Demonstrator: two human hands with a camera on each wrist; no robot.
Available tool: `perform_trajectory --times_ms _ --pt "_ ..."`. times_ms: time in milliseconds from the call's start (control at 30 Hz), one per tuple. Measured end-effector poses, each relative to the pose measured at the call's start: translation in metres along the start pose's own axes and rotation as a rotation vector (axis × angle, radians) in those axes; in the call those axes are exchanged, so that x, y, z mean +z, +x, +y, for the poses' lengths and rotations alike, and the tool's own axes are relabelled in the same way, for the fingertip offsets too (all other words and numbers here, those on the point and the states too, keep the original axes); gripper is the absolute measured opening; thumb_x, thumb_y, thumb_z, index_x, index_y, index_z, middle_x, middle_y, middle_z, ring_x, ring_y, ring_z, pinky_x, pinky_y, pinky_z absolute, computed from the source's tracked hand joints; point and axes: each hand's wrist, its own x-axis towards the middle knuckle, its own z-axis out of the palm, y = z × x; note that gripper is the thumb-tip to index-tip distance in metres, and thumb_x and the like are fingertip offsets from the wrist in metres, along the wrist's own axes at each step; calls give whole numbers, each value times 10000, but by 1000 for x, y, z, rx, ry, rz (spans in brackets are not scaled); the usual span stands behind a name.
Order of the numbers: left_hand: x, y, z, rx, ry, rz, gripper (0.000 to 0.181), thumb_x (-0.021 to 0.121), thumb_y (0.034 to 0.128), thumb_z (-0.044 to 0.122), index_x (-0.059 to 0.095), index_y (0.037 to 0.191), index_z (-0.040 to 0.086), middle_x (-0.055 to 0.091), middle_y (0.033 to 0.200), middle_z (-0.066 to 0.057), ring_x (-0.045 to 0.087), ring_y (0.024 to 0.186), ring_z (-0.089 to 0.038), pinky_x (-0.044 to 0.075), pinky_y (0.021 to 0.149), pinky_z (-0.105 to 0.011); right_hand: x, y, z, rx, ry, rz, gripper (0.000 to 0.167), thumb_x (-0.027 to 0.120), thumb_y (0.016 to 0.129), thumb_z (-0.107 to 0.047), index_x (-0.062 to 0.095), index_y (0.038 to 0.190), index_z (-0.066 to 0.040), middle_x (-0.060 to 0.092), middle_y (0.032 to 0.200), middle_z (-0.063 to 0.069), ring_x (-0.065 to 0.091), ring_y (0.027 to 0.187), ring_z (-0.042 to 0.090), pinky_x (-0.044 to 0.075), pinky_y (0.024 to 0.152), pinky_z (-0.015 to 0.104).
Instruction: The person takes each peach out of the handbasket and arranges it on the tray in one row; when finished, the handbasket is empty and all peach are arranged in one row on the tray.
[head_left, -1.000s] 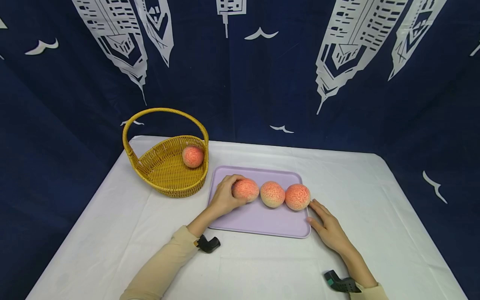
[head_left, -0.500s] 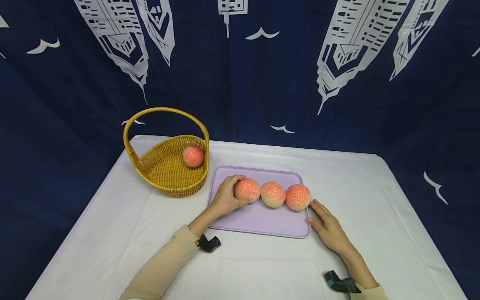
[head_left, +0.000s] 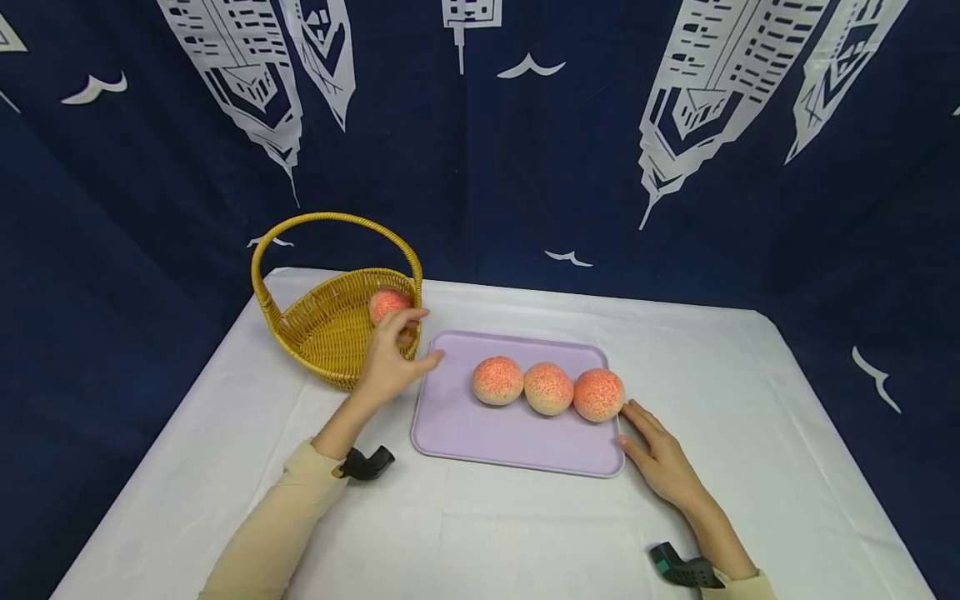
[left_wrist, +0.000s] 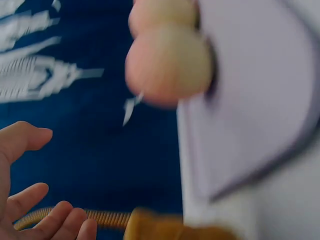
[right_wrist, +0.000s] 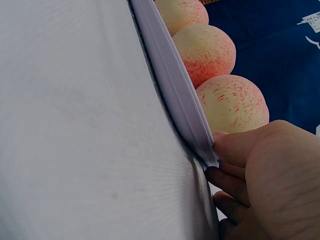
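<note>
My left hand point(head_left: 390, 362) hovers over the right rim of a yellow wicker basket point(head_left: 311, 333), its thumb and fingers apart with nothing between them. Inside the basket, a pink peach point(head_left: 387, 304) is partly hidden by those fingers. On a lilac tray point(head_left: 480, 435), three peaches lie in a row: a left peach point(head_left: 498, 381), a middle peach point(head_left: 548, 388) and a right peach point(head_left: 598, 395). My right hand point(head_left: 663, 462) rests at the tray's right edge, thumb and fingertips touching the rim. The right wrist view shows the thumb point(right_wrist: 240, 145) against that rim.
A white cloth covers the table point(head_left: 525, 533). Behind it hangs a dark blue curtain point(head_left: 555, 167) with white building prints. The basket's tall arched handle point(head_left: 337, 217) rises above its bowl.
My left hand has let go of the left peach on the tray and moved left and back to the basket. The right hand and the peaches stay in place.
</note>
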Motion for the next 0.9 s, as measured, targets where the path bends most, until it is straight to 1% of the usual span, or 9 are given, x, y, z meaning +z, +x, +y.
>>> perform_trajectory --times_ms 67,133,200,300,433,533,667,767,900 --pt "-17 9 -5 -25 1 59 572 809 718 90 594 1238 -9 570 1197 -219 546 1104 -369 483 921 -515 -1 0 0 2 -4 1 521 602 960 -159 452 1427 18 378 1481 314 326 1366 527 282 1033 675" --pt "-31 18 -13 -61 7 96 583 799 732 86 574 1259 -20 548 1211 -234 521 1126 -374 468 943 -523 -1 0 0 4 -6 0 521 600 961 -159 451 1430 14 377 1484 311 326 1368 524 283 1045 659" --pt "-42 26 -21 -105 10 112 616 792 740 76 547 1296 -26 527 1238 -248 500 1148 -379 464 948 -527 -1 0 0 6 -5 -1 520 598 963 -161 450 1431 12 377 1485 309 326 1370 522 283 1051 650" --pt "-51 36 -34 -153 15 106 656 786 753 68 512 1344 -17 492 1301 -245 466 1196 -383 454 969 -533 -1 0 0 7 -1 -3 518 595 965 -162 451 1431 11 378 1485 308 324 1372 520 281 1054 652" --pt "-55 45 -49 -211 51 70 695 788 768 107 481 1386 20 457 1372 -215 432 1256 -371 405 1014 -540 -1 0 0 7 -5 2 516 595 964 -165 454 1429 8 384 1483 304 328 1373 515 282 1093 606" --pt "-55 51 -57 -255 84 36 712 790 775 134 464 1401 32 441 1405 -210 407 1298 -373 359 1053 -540 0 0 0 5 -9 6 514 593 966 -166 455 1431 4 386 1485 300 331 1374 509 271 1154 495" --pt "-53 55 -65 -321 105 -6 741 784 784 151 432 1427 38 413 1434 -233 365 1340 -401 306 1089 -556 0 -1 0 2 -4 8 515 589 969 -169 451 1434 3 382 1487 299 331 1374 510 217 1185 266" --pt "-52 57 -70 -367 93 -25 756 779 790 154 416 1445 51 401 1446 -240 353 1346 -409 304 1091 -560 0 -1 0 -4 1 11 516 590 969 -167 450 1434 7 382 1484 303 331 1371 515 144 1121 96" --pt "-51 59 -78 -393 72 -52 748 768 801 139 412 1453 53 416 1441 -234 395 1305 -398 357 1059 -535 0 -1 0 -7 -3 16 515 591 967 -167 453 1431 9 385 1482 305 334 1368 516 135 1107 79"
